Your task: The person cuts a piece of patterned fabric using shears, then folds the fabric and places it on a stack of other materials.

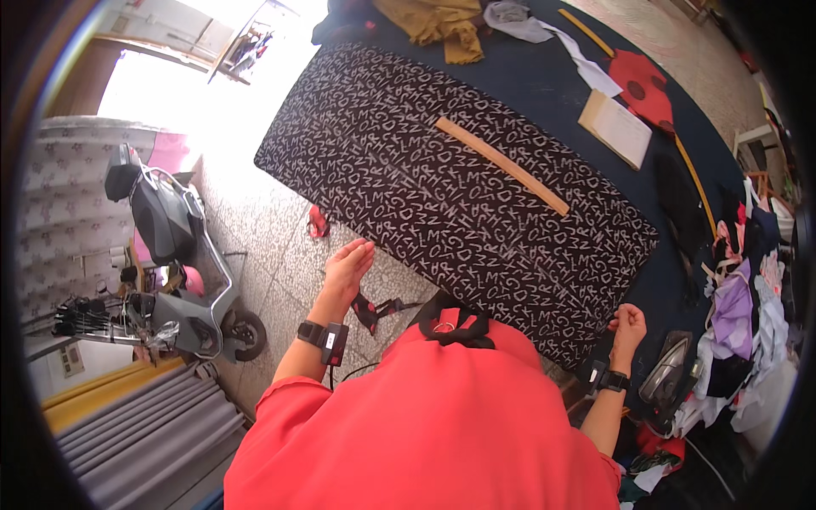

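A black fabric [408,170] with white printed letters lies spread at a slant over the dark blue table. My left hand [347,265] is at its near left edge, fingers closed together with the tips on the edge. At the right-hand edge, close to the near corner, my right hand [627,325] pinches the cloth between thumb and curled fingers. A wooden ruler [503,166] rests on top of the fabric, away from both hands.
An iron [666,371] stands right of my right hand, beside heaped cloth scraps [738,314]. A notebook [615,129], a red fabric piece [642,89] and mustard cloth [438,21] lie along the table's far side. A scooter [183,246] is parked at left.
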Tool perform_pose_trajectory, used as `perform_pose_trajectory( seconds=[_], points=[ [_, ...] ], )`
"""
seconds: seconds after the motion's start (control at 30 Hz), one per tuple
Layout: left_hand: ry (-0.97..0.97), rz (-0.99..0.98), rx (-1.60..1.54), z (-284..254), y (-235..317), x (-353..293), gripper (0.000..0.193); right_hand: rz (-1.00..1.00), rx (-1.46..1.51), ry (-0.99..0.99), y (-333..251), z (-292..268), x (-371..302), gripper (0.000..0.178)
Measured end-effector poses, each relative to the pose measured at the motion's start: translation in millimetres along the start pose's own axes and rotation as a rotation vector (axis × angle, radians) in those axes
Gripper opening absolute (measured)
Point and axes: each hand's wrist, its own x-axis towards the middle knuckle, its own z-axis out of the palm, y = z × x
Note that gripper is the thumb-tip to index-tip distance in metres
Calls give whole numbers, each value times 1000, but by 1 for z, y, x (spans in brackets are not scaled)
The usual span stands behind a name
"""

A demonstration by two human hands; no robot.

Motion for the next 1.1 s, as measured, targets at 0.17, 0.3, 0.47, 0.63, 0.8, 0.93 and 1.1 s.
perform_pose_trajectory(
  seconds=[0.17,0.3,0.47,0.63,0.8,0.93,1.1],
  points=[
    [48,20,24,-41,-16,30,32,-29,-21,31,-17,14,1,7],
    [91,129,349,-116,-55,75,27,-21,-66,67,-24,5,18,11],
    [475,57,535,-247,-108,87,24,-24,-62,31,-35,-10,86,11],
    [631,15,1050,-285,-160,47,24,-228,-275,262,-26,-82,183,14],
    [379,2,1097,-243,-173,-3,30,-242,-996,446,-34,-113,218,39],
    [354,20,1034,-93,-154,-68,27,-36,-1138,287,-20,-141,224,50],
    [-60,405,834,24,-183,-59,33,-153,-1277,156,-30,-142,211,56]
  ],
)
